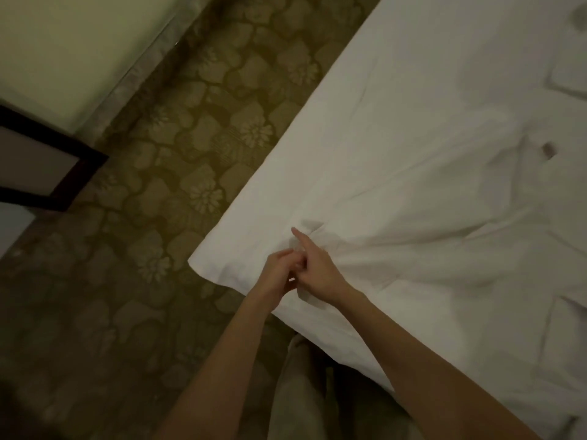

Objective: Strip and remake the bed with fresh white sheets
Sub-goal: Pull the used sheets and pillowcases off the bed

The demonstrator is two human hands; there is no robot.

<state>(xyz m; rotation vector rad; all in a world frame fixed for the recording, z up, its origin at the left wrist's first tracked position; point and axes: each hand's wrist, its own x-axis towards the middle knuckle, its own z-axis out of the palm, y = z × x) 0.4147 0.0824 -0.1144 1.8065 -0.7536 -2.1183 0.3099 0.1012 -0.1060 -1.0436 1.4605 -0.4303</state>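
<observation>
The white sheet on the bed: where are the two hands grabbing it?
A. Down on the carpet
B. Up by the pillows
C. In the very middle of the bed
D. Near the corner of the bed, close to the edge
D. Both the left hand and the right hand bunch the white sheet near the bed's corner, with wrinkles fanning out from their grip.

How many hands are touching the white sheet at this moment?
2. The left hand and the right hand meet near the bed's corner, both gripping a bunched fold of the white sheet; the right forefinger sticks out straight.
</observation>
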